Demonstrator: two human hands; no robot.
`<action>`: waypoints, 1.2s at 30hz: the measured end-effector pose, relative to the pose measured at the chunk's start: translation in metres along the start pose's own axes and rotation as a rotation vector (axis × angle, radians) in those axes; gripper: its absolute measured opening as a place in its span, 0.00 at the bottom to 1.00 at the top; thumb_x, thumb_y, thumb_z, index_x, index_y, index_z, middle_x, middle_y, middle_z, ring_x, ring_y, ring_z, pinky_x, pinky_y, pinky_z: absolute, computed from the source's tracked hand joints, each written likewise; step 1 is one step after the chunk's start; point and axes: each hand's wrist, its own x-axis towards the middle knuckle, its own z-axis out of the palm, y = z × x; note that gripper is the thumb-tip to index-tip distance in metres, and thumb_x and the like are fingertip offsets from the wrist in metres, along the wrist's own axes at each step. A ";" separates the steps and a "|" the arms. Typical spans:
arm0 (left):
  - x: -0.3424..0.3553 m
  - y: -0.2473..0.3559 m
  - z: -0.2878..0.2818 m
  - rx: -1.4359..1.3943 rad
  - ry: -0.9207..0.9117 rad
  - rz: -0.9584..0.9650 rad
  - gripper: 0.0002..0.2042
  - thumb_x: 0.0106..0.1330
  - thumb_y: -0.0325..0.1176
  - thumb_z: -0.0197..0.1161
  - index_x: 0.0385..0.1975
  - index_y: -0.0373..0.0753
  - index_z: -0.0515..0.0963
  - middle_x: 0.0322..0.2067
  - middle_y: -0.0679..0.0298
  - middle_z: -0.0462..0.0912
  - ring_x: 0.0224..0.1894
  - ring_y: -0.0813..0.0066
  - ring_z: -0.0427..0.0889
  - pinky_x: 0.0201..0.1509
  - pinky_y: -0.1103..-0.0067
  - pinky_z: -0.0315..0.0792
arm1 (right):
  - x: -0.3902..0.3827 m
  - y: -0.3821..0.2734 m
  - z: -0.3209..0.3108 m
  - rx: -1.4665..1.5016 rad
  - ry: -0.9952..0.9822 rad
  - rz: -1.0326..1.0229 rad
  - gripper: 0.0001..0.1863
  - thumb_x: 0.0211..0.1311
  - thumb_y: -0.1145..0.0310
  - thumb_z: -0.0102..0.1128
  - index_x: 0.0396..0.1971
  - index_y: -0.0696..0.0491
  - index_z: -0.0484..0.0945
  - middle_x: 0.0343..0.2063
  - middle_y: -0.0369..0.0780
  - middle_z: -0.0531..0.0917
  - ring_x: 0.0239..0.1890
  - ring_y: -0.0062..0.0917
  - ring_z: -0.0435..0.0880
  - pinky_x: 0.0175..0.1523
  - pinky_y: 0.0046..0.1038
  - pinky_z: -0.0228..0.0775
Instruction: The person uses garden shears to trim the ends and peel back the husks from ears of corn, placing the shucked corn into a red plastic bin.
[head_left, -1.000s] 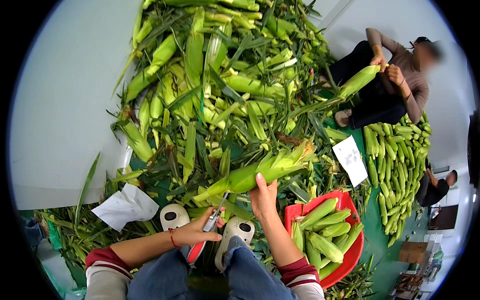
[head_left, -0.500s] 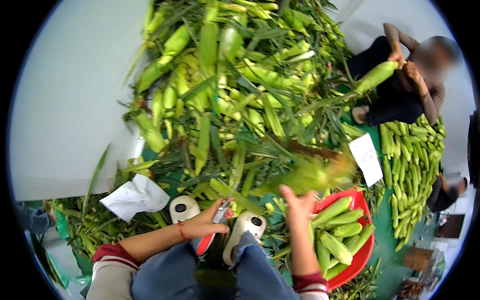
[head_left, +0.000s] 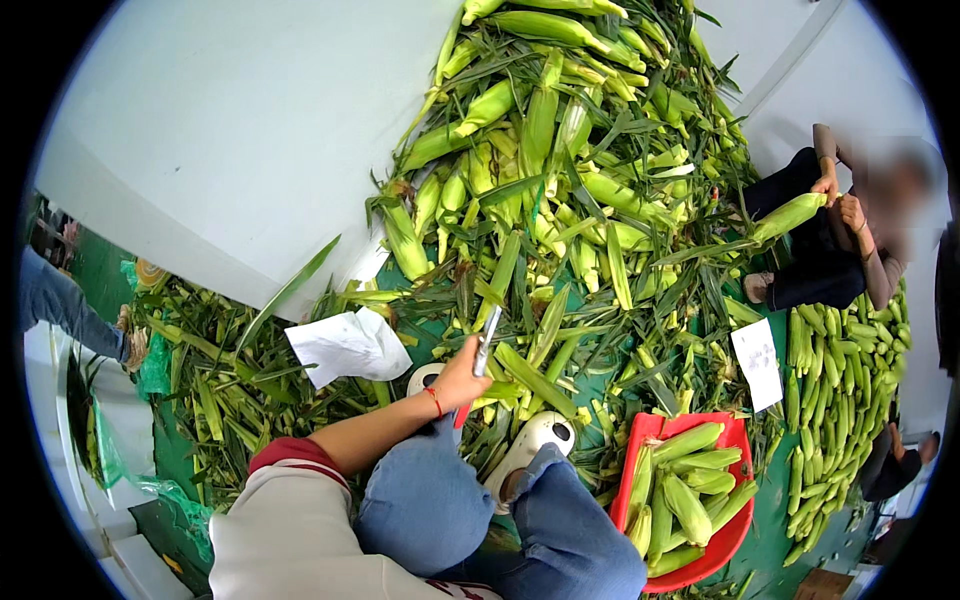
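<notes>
My left hand (head_left: 462, 378) is closed around a knife (head_left: 486, 342) with a red handle, its blade pointing up over the green leaves. A big heap of corn ears in green husks (head_left: 545, 170) spreads out in front of me. My right hand is out of sight. At my right knee, a red basket (head_left: 738, 535) holds several trimmed ears (head_left: 685, 500). My white shoes (head_left: 535, 440) rest among the husks.
Another person sits at the right (head_left: 850, 240) holding a corn ear (head_left: 790, 215). A stack of trimmed corn (head_left: 850, 390) lies below them. A crumpled white paper (head_left: 345, 345) and a white slip (head_left: 757, 362) lie on the green floor. Loose husks (head_left: 220, 370) are piled at left.
My right hand held a husked ear, swung it toward the red basket, and has now dropped out of view. The view has shifted left. My left hand keeps the knife.
</notes>
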 end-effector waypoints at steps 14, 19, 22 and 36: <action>0.102 -0.069 -0.101 -0.090 0.816 -0.190 0.31 0.48 0.37 0.67 0.49 0.37 0.57 0.42 0.48 0.73 0.44 0.50 0.74 0.47 0.66 0.67 | 0.015 0.031 0.045 -0.171 -0.160 0.054 0.17 0.57 0.61 0.50 0.43 0.54 0.75 0.39 0.47 0.79 0.42 0.35 0.77 0.46 0.31 0.70; 0.163 -0.068 -0.110 -0.027 0.957 -0.258 0.33 0.46 0.37 0.69 0.48 0.35 0.57 0.46 0.47 0.69 0.47 0.50 0.71 0.49 0.65 0.66 | 0.078 0.024 0.128 0.258 -0.092 -0.190 0.19 0.53 0.66 0.58 0.47 0.52 0.74 0.40 0.47 0.78 0.44 0.35 0.76 0.50 0.33 0.68; 0.174 -0.101 -0.131 0.086 0.983 -0.287 0.35 0.45 0.39 0.70 0.49 0.35 0.57 0.44 0.47 0.70 0.46 0.49 0.72 0.49 0.65 0.66 | 0.109 -0.114 0.140 0.163 -0.201 -0.690 0.20 0.57 0.72 0.53 0.52 0.57 0.69 0.46 0.45 0.76 0.45 0.37 0.75 0.48 0.39 0.68; 0.096 0.085 -0.143 -0.523 -0.142 0.006 0.34 0.52 0.25 0.64 0.60 0.41 0.56 0.45 0.69 0.69 0.45 0.81 0.69 0.48 0.82 0.65 | 0.176 -0.474 0.198 1.073 -0.672 -0.933 0.19 0.58 0.73 0.55 0.50 0.58 0.69 0.48 0.45 0.75 0.50 0.32 0.73 0.52 0.28 0.66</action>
